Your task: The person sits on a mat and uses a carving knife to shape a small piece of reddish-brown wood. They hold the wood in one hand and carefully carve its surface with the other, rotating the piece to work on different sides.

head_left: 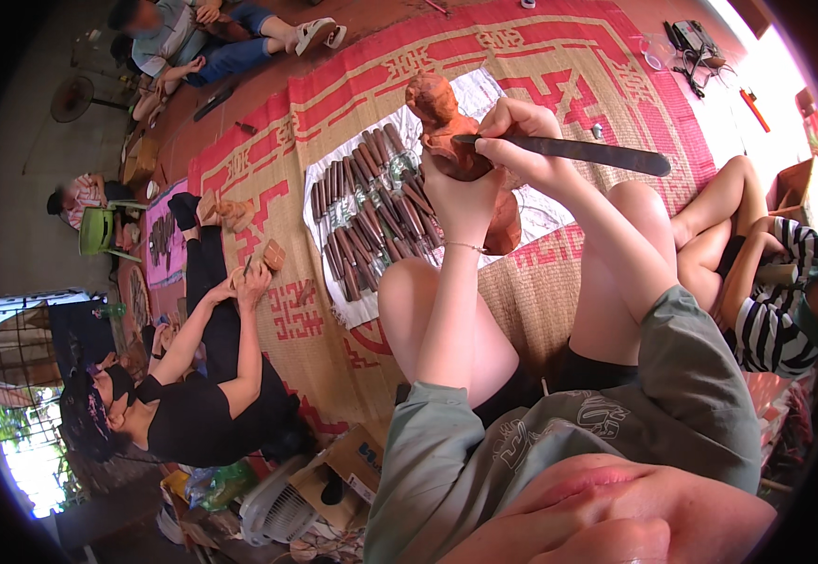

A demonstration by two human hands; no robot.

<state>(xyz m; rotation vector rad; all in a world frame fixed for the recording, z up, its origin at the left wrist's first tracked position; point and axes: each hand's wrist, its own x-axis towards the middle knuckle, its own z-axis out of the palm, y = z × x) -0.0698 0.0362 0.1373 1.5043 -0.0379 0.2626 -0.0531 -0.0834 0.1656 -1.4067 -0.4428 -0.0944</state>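
Observation:
My left hand [463, 199] is wrapped round a reddish-brown carved wooden figurine [435, 101], holding it upright above the mat. The figurine has a rounded head and a narrower neck; its lower end shows below my left hand, beside the wrist. In my right hand [526, 148], pinched between thumb and fingers, is a long, dark, flat carving tool [606, 155]. Its narrow tip meets the figurine's upper body, and its broad rounded end sticks out to the right. Beyond my left forearm, several carving tools with brown handles [371, 221] lie in rows on a white cloth [484, 94].
A red-and-tan woven mat [334, 103] spreads under me. At the left, a person in black [193, 414] works on a small wooden block [274, 255]. Another person in stripes [776, 320] sits close at right. Behind the left person are a cardboard box [353, 461] and a fan [277, 508].

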